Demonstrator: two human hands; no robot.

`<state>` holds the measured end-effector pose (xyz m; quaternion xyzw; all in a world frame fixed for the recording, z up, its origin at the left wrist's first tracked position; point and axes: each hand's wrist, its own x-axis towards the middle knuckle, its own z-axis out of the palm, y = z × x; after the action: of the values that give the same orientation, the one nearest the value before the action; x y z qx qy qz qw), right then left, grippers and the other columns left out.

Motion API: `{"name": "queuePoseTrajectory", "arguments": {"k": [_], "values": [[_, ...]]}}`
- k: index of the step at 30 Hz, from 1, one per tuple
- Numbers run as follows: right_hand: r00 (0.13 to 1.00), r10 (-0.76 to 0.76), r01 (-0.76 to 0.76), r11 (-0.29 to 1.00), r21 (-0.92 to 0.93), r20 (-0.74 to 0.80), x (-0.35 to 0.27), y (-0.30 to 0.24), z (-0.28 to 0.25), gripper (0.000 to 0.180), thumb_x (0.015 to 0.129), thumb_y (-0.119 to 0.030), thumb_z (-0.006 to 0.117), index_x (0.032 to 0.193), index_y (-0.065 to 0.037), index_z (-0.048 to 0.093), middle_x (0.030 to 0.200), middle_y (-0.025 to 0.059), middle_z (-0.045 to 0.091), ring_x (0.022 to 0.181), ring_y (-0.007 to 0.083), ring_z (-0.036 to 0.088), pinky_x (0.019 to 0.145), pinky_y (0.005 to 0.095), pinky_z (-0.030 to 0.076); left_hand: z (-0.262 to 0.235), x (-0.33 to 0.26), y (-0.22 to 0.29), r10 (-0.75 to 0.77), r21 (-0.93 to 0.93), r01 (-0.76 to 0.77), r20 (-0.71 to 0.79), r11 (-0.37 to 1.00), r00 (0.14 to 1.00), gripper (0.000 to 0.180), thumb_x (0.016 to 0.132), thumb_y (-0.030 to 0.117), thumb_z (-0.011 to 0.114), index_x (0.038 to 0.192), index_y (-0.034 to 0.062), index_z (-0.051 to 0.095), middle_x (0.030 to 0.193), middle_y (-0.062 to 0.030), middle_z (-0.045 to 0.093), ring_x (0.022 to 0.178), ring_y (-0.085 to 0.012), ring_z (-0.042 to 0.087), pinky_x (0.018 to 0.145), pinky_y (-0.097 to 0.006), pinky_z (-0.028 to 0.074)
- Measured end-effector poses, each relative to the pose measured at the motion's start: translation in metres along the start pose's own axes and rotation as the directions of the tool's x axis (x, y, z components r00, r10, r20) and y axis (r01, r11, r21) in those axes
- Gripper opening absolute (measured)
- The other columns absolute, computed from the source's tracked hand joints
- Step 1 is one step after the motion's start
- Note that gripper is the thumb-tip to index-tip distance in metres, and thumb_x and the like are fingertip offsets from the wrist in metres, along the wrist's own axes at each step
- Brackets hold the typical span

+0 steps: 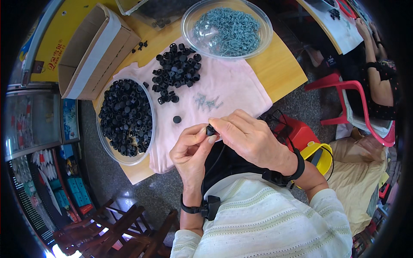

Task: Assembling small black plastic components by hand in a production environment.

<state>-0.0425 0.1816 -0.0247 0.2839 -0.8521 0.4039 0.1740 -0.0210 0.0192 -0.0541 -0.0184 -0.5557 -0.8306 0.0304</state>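
Between the fingertips of both hands sits a small black plastic cap, just off the near edge of the pink cloth. My left hand pinches it from the left, thumb and forefinger closed. From the right, my right hand grips it too; whether a screw is in those fingers is hidden. A single round black cap lies on the cloth beyond my left hand. Past my fingertips is a small scatter of loose screws. Farther off, a loose heap of black caps covers part of the cloth.
A clear tub of black caps stands at left, a clear bowl of screws at the back. An open cardboard box is at the far left. Another person sits at right by a red chair.
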Motion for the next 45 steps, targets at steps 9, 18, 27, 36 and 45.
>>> {"name": "queuePoseTrajectory", "arguments": {"k": [9, 18, 27, 36, 45], "values": [[0.999, 0.034, -0.033, 0.999, -0.041, 0.041, 0.002, -0.001, 0.001, 0.040, 0.070, 0.000, 0.068, 0.108, 0.008, 0.057, 0.088, 0.0122, 0.061, 0.080, 0.0241, 0.060, 0.067, 0.0304, 0.053, 0.006, 0.000, -0.003, -0.092, -0.055, 0.088, -0.075, 0.995, 0.993, 0.020, 0.081, -0.014, 0.064, 0.095, 0.0001, 0.063, 0.107, -0.0159, 0.064, 0.095, -0.0188, 0.064, 0.086, -0.030, 0.054], [0.996, 0.065, -0.072, 0.989, -0.132, -0.056, -0.002, 0.004, 0.012, 0.040, 0.069, -0.005, 0.070, 0.106, 0.005, 0.060, 0.087, 0.0089, 0.063, 0.078, 0.0209, 0.061, 0.063, 0.0283, 0.053, 0.017, -0.001, -0.005, -0.200, -0.152, 0.176, -0.161, 0.973, 0.966, 0.015, 0.085, -0.008, 0.064, 0.095, 0.0026, 0.062, 0.107, -0.0127, 0.065, 0.098, -0.0150, 0.062, 0.087, -0.029, 0.052], [0.998, 0.022, -0.032, 0.986, -0.161, -0.065, 0.002, 0.006, 0.009, 0.041, 0.067, -0.007, 0.073, 0.105, 0.003, 0.062, 0.087, 0.0055, 0.063, 0.078, 0.0185, 0.061, 0.062, 0.0262, 0.052, 0.015, -0.001, -0.005, -0.164, -0.125, 0.145, -0.163, 0.982, 0.973, 0.014, 0.085, -0.007, 0.065, 0.096, 0.0018, 0.063, 0.106, -0.0123, 0.065, 0.096, -0.0145, 0.062, 0.088, -0.028, 0.051], [1.000, -0.027, 0.026, 0.993, -0.111, -0.007, 0.001, 0.011, 0.005, 0.042, 0.068, -0.006, 0.073, 0.106, 0.005, 0.060, 0.091, 0.0092, 0.063, 0.082, 0.0222, 0.061, 0.069, 0.0291, 0.053, 0.011, 0.001, -0.004, -0.062, -0.013, 0.061, -0.123, 0.998, 0.990, 0.016, 0.085, -0.009, 0.064, 0.098, -0.0005, 0.062, 0.110, -0.0154, 0.064, 0.101, -0.0178, 0.063, 0.090, -0.030, 0.052], [0.998, 0.018, -0.021, 0.998, 0.057, 0.063, 0.005, 0.012, -0.003, 0.046, 0.068, -0.002, 0.071, 0.111, 0.005, 0.058, 0.093, 0.0120, 0.065, 0.084, 0.0272, 0.062, 0.072, 0.0335, 0.053, 0.007, 0.004, -0.005, -0.089, -0.052, 0.083, -0.110, 0.995, 0.990, 0.016, 0.084, -0.010, 0.064, 0.097, -0.0010, 0.061, 0.112, -0.0183, 0.064, 0.101, -0.0203, 0.064, 0.091, -0.034, 0.053]]}}
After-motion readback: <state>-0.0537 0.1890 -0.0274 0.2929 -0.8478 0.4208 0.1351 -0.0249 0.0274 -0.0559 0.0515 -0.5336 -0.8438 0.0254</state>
